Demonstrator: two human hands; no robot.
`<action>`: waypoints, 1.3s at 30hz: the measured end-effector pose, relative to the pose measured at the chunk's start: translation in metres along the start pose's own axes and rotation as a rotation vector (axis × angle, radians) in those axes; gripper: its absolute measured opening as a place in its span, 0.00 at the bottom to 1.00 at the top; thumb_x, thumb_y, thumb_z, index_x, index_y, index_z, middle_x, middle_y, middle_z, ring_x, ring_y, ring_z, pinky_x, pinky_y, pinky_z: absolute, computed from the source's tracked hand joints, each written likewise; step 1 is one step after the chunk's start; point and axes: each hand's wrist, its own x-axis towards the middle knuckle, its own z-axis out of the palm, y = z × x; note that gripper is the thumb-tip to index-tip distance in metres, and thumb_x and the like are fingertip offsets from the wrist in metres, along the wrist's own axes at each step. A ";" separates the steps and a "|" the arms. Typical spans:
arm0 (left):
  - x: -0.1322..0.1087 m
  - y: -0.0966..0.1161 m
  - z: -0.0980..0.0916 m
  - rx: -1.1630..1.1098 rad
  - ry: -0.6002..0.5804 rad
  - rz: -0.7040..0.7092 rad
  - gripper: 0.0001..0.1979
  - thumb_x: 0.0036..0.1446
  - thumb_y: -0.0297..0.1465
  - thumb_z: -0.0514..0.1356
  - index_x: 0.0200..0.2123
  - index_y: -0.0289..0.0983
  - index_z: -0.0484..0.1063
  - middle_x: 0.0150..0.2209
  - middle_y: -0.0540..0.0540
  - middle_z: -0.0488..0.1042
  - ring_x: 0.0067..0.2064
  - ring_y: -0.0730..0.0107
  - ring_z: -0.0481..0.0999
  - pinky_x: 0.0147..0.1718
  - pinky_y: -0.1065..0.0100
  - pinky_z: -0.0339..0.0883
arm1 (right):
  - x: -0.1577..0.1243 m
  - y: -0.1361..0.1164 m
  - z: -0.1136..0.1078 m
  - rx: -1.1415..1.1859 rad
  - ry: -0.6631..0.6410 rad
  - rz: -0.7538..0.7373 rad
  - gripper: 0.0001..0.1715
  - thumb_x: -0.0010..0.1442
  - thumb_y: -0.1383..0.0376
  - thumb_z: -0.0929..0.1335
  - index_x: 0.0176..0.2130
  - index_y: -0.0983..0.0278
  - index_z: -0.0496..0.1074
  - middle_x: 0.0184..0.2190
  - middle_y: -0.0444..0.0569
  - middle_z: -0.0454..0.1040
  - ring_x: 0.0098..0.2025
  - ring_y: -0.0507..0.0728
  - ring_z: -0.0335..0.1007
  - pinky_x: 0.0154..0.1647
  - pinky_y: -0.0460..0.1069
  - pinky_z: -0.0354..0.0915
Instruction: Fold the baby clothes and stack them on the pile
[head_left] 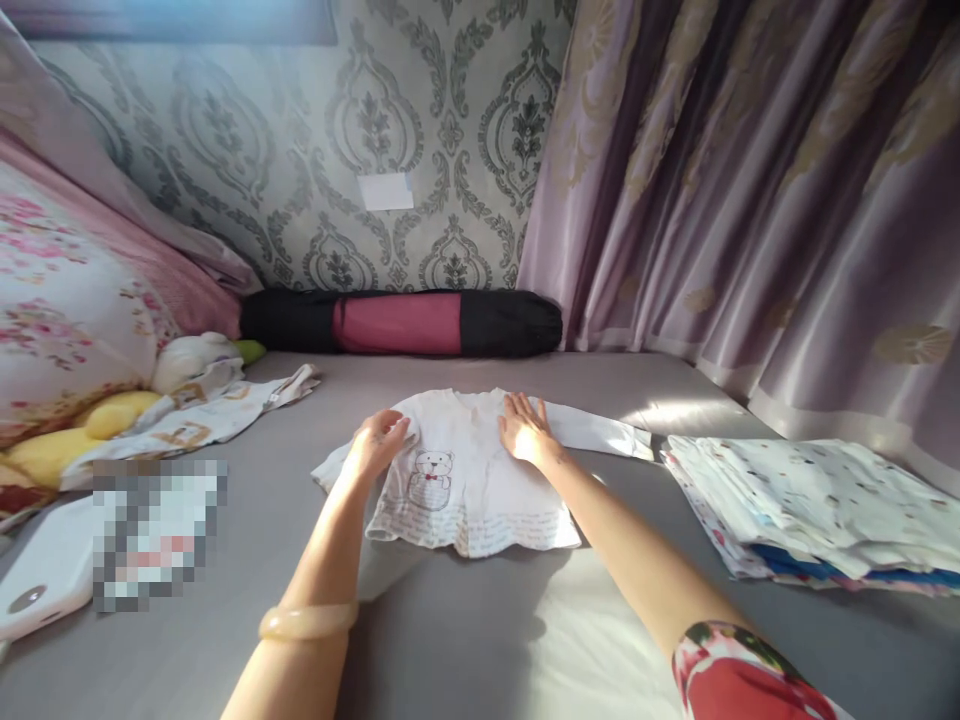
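Note:
A small white long-sleeved baby shirt (480, 480) lies spread on the grey sheet, its hem toward me. A bear with a red bow is drawn on its left side, and lines of print run along the hem. My left hand (379, 442) is at the left shoulder, fingers curled in on the sleeve cloth; the fingertips are partly hidden. Flat on the upper right of the chest rests my right hand (526, 430), fingers stretched out. The right sleeve reaches straight out to the side, while the left one slants down behind my left wrist.
A stack of folded patterned clothes (817, 500) is at the right. To the left lie a white device (52, 565), a blurred-out item (161, 535), a printed garment (202, 410) and a yellow plush toy (120, 415). A black and maroon roll bag (397, 322) lines the wall.

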 end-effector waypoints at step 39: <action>-0.009 -0.064 -0.062 0.043 0.004 -0.449 0.13 0.45 0.40 0.66 0.27 0.37 0.71 0.23 0.46 0.75 0.31 0.59 0.77 0.26 0.68 0.64 | 0.051 -0.125 0.035 0.080 -0.003 -0.162 0.36 0.73 0.56 0.48 0.70 0.72 0.51 0.72 0.56 0.46 0.73 0.61 0.36 0.71 0.60 0.37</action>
